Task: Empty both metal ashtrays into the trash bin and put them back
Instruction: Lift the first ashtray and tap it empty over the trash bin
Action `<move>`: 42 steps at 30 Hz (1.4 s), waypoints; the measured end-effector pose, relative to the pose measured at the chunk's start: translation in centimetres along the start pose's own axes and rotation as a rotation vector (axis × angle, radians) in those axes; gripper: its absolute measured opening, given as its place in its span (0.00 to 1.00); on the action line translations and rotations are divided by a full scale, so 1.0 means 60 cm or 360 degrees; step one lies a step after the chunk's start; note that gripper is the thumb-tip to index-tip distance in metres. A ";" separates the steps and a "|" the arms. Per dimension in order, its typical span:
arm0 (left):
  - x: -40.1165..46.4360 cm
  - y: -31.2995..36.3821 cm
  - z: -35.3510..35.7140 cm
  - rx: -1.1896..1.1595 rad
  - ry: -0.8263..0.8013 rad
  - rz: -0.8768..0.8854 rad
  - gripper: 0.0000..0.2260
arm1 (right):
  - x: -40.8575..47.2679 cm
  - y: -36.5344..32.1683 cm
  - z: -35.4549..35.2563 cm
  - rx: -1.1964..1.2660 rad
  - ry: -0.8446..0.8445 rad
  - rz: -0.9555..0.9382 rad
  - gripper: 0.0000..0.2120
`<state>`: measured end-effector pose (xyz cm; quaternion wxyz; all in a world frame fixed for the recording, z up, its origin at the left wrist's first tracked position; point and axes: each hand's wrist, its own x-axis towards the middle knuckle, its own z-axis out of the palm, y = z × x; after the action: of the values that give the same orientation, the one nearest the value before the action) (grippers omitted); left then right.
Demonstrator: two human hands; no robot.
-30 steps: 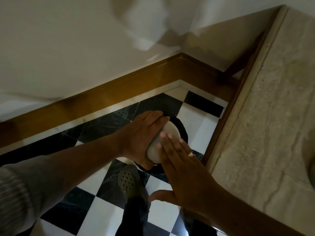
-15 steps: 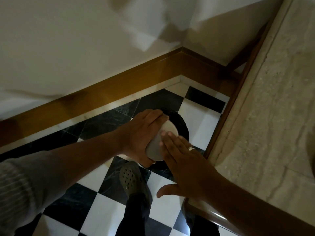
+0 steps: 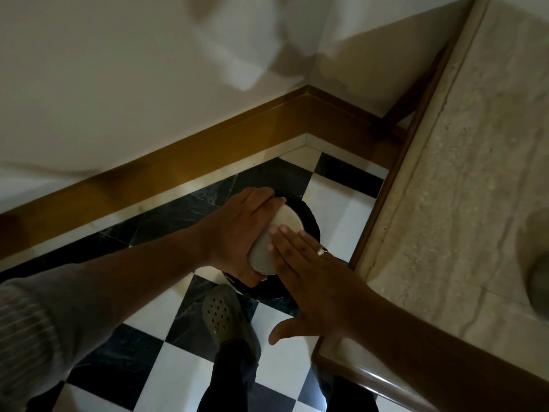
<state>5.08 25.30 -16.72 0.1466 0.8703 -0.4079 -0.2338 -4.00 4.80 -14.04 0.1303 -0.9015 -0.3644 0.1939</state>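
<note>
My left hand (image 3: 237,233) grips a round metal ashtray (image 3: 279,233), turned upside down so that its dull underside faces me. It hangs right over the black trash bin (image 3: 307,215) on the checkered floor. My right hand (image 3: 309,281) lies flat with fingers straight, its fingertips resting on the ashtray's underside. A second metal ashtray (image 3: 539,282) shows only as a grey curve at the right edge, on the stone counter (image 3: 460,203).
The bin stands in a floor corner, with a wooden skirting board (image 3: 208,150) and white wall behind it. The counter's wooden edge (image 3: 383,197) runs close along the bin's right. My foot in a grey clog (image 3: 224,316) is just in front of the bin.
My right hand's fingers came down onto the ashtray's underside and stay there. The left hand keeps the inverted ashtray over the bin.
</note>
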 end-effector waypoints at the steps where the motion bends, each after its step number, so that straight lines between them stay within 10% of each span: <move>1: -0.001 0.002 -0.001 0.0004 0.0026 0.0001 0.56 | 0.000 0.000 -0.002 0.0036 0.0089 -0.0018 0.57; 42: -0.018 0.010 0.004 0.0028 -0.0028 -0.0120 0.55 | 0.020 -0.035 0.010 0.0044 0.0026 0.0254 0.60</move>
<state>3.96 25.75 -16.38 0.1263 0.8842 -0.3783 -0.2433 -4.74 7.17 -14.09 0.1298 -0.9273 -0.2876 0.2013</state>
